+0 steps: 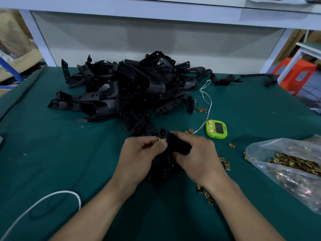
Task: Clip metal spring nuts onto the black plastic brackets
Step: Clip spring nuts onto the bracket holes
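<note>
Wide green table [52,153] fills the view, and across its far half sprawls a big pile of black brackets [121,87], tangled and heaped against the white back panel. Off on the right edge lies a clear bag [286,164], mouth open toward the middle, with brass-coloured nuts packed inside. Centre stage, both forearms reach in from the near edge. The left hand [139,153] is curled, thumb and forefinger pinched tight on a single spring nut [162,140], and that nut sits right at the top edge of the bracket [179,145]; I cannot tell how far onto the edge it is seated. The right hand [196,153] wraps its fingers round that same bracket from the right side, gripping it firmly just above the table, between the two hands and just in front of the pile. The bracket's lower end pokes out beneath the wrists. Just beyond the right hand sits a lime-green timer [216,128] with pink buttons, its white cord [206,101] trailing back toward the pile. Smallest of all, loose nuts [206,195] are scattered on the table beside the right wrist, with a few more between the hand and the bag.
</note>
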